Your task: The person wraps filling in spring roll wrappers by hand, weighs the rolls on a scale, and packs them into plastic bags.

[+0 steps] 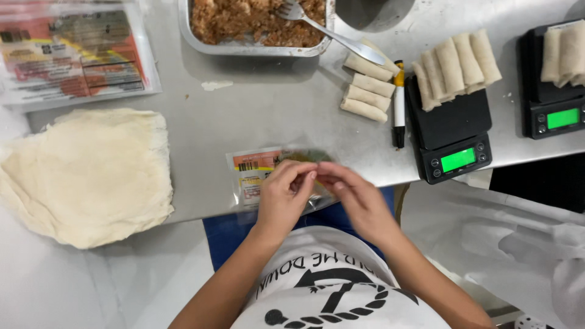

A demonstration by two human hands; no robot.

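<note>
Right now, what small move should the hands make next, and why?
Probably peel apart what both hands pinch. The fingertips meet above the clear plastic packet, while the wrapper stack lies untouched; what they pinch is too small to tell.

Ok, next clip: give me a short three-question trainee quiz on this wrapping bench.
1. True or false: a fork rests in the foil tray of filling.
2. Multiple choice: the left hand and right hand meet over A) the wrapper stack B) a clear plastic packet C) a scale.
3. How many rolls lie on the table left of the marker?

Key: 1 true. 2 B. 3 four; more rolls sit on the near scale and the far scale.
</note>
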